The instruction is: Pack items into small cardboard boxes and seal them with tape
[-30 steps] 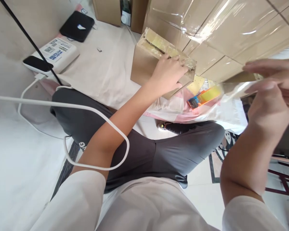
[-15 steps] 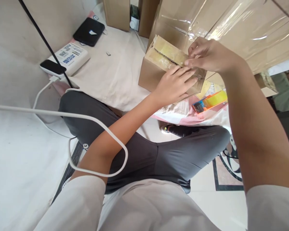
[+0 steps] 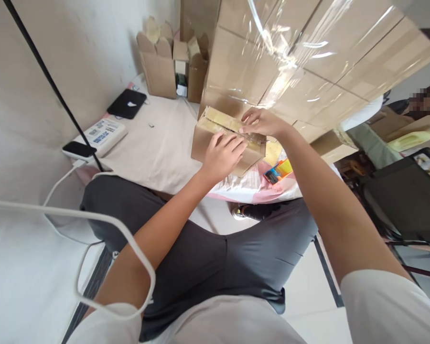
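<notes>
A small brown cardboard box (image 3: 215, 136) stands on the cloth-covered surface, with a seam between its top flaps and shiny tape across part of the top. My left hand (image 3: 224, 154) lies on the top and near edge of the box, its fingers spread. Over the far right part of the flaps, my right hand (image 3: 261, 122) has its fingers bent, thumb and forefinger close together at the seam. What sits between those fingertips is too small to make out. Just right of the box lies an orange and yellow packet (image 3: 278, 171).
Behind the box rises a large stack of cartons (image 3: 308, 71) wrapped in clear film. Open cartons (image 3: 159, 71) stand at the back left. A black device (image 3: 127, 103), a white box (image 3: 105, 136) and a phone (image 3: 79, 149) lie leftward. A white cable (image 3: 93, 213) loops across the foreground. A chair (image 3: 404, 198) stands right.
The camera view has swung up and to the right, showing more of the stack and the room. Both hands remain at the box top, with little change in their grip.
</notes>
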### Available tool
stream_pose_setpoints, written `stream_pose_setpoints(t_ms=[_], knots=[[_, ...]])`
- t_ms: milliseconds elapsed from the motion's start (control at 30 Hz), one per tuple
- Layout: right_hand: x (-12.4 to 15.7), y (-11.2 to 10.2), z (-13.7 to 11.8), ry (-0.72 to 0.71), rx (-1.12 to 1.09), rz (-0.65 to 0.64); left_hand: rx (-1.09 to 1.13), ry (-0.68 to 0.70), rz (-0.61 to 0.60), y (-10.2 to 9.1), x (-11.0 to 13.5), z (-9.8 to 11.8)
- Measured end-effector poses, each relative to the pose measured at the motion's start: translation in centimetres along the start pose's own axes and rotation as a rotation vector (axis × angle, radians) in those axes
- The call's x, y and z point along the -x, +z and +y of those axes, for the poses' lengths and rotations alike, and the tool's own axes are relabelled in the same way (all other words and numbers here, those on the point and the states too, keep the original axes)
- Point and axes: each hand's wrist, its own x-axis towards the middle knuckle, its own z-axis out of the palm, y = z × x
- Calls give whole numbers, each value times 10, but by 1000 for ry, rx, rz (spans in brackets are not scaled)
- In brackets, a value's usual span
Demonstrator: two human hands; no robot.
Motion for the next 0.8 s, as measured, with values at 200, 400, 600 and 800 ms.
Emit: stream_pose_setpoints(t_ms=[200, 400, 600, 800], knots=[[-20, -7, 23, 167, 290, 214, -50, 9, 50, 5, 2, 0], [35, -27, 43, 503, 354, 530, -47, 1, 65, 7, 6, 0], [132, -47, 107, 788, 255, 677, -83, 8, 91, 13, 13, 2], [187, -24, 177, 1045, 128, 648, -160, -6, 137, 27, 22, 2]])
